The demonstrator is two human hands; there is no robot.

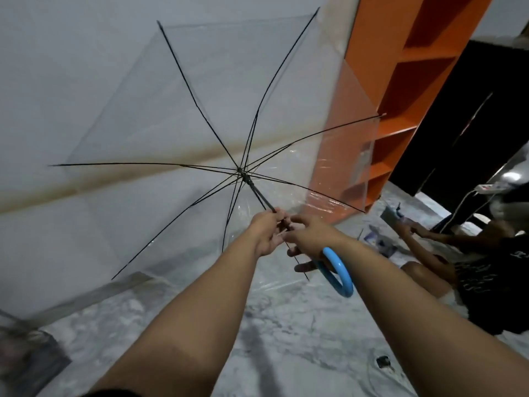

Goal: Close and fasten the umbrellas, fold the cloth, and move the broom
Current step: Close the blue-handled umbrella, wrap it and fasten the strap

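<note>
A transparent umbrella [200, 110] with thin black ribs is spread wide open in front of me, its canopy facing away toward the wall. Its black shaft [259, 196] runs down into my hands. My left hand [267, 233] grips the shaft just below the runner. My right hand [310, 239] holds the shaft lower down, close to the curved blue handle [339, 275], which sticks out below my wrist. The two hands touch each other. No cloth or broom is in sight.
An orange shelf unit [400, 96] stands behind the umbrella's right edge. Another person [472, 270] sits on the marble floor [286, 325] at the right, handling small items. A power strip [486, 187] with cables lies at the far right. A small dark object [383, 361] lies on the floor.
</note>
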